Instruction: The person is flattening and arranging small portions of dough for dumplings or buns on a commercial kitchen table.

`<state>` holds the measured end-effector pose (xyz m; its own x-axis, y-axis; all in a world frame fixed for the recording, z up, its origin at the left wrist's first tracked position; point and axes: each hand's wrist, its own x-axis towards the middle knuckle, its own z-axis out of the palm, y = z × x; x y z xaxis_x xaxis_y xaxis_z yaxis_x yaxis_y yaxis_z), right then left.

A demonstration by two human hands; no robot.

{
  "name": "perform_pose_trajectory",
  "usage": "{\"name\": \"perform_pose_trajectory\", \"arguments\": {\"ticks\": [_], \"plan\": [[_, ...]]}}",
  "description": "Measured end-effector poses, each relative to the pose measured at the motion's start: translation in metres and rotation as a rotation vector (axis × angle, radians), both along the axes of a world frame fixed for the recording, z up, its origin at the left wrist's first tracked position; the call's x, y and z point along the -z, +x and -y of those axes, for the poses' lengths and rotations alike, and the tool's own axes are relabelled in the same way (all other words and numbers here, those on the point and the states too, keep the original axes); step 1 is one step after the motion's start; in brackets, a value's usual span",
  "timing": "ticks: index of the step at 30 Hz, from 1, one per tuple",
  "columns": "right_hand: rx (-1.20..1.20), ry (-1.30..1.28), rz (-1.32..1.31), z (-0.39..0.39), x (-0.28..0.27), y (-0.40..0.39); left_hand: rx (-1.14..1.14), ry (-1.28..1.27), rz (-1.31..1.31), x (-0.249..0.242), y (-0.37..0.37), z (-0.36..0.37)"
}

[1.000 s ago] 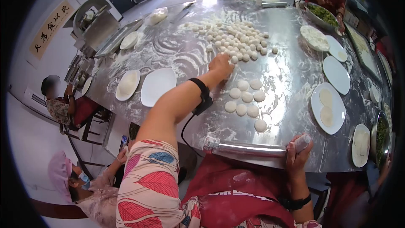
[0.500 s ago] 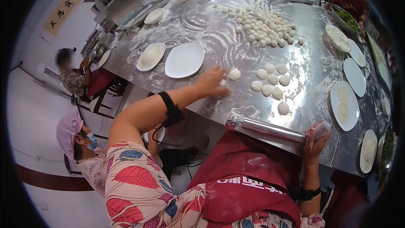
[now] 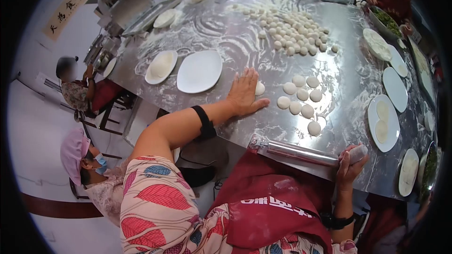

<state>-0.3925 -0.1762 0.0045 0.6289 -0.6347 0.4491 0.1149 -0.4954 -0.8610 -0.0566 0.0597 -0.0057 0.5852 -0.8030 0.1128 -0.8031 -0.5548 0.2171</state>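
Note:
My left hand lies flat on the floured steel table, fingers stretched out, beside a round dough piece partly behind it. What lies under the palm is hidden. At the table's front edge, my right hand is wrapped round the handle of a metal rolling pin. Several flattened dough rounds sit between the hands, in front of a big heap of small dough balls. An empty white plate stands left of my left hand.
A plate of white powder is at the left. On the right are white plates with flat wrappers and bowls of green filling. A masked person in a pink cap sits at lower left; other people are near the table's far corners.
My left hand has gone from curled over a dough piece to spread flat on the table. My right hand still holds the rolling pin. The view has shifted slightly.

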Motion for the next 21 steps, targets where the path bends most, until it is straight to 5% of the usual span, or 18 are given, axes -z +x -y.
{"name": "perform_pose_trajectory", "arguments": {"ticks": [5, 8, 15, 21], "plan": [[-0.024, -0.051, -0.004, 0.002, -0.003, -0.005, 0.103, 0.069, -0.161, -0.054, 0.003, -0.023], [-0.009, -0.075, -0.025, 0.005, 0.003, -0.005, -0.060, 0.501, -0.238, -0.092, -0.006, -0.028], [-0.058, 0.008, 0.006, 0.000, -0.005, -0.003, 0.045, 0.158, -0.378, -0.035, 0.036, 0.020], [-0.093, -0.049, -0.018, 0.003, -0.010, -0.001, 0.141, -0.060, -0.657, -0.055, 0.040, 0.130]]}}
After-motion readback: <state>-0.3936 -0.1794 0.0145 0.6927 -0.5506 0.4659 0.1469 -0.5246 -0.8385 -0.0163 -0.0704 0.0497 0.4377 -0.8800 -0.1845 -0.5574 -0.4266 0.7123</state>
